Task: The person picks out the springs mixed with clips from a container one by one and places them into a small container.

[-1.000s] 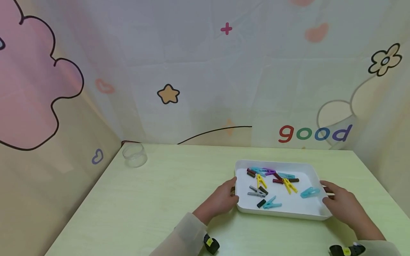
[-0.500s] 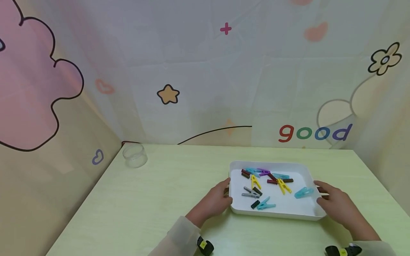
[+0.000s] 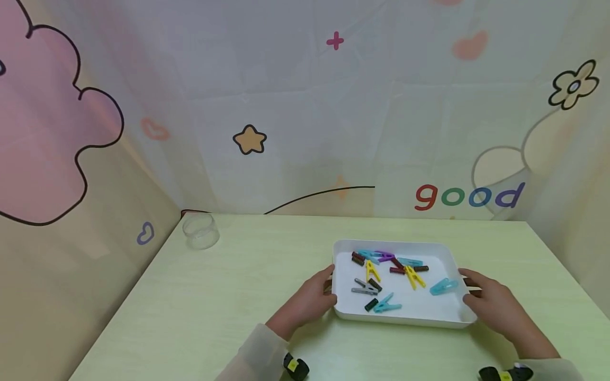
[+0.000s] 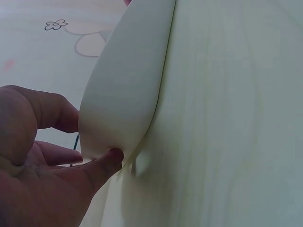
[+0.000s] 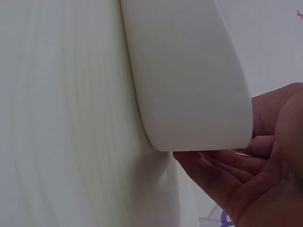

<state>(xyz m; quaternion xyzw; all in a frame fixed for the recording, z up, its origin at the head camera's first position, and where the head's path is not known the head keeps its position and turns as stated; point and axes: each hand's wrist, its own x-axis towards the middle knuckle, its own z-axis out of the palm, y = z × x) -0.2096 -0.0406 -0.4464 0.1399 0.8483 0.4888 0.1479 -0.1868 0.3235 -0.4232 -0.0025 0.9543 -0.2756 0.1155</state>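
Note:
A white rectangular tray (image 3: 419,307) sits low at the right of the table in the head view. My left hand (image 3: 306,300) grips its left end, and my right hand (image 3: 497,304) holds the right end. In the left wrist view, thumb and fingers of the left hand (image 4: 45,156) meet the tray's end wall. Fingers of the right hand (image 5: 255,170) lie against the other end in the right wrist view. Inside are clothespins: light blue (image 3: 443,286), yellow (image 3: 414,277), purple (image 3: 385,256) and grey (image 3: 364,287). Several small dark ribbed cylinders (image 3: 371,305) lie among them.
A clear round container (image 3: 200,232) stands at the table's far left corner. The pale wooden table (image 3: 214,296) ends at a printed curtain (image 3: 295,121) behind. Black wrist cameras (image 3: 296,366) are strapped to both wrists.
Both hands and the tray have moved steadily left across the table, with the clothespins and cylinders riding along in place. The clear container has stayed put.

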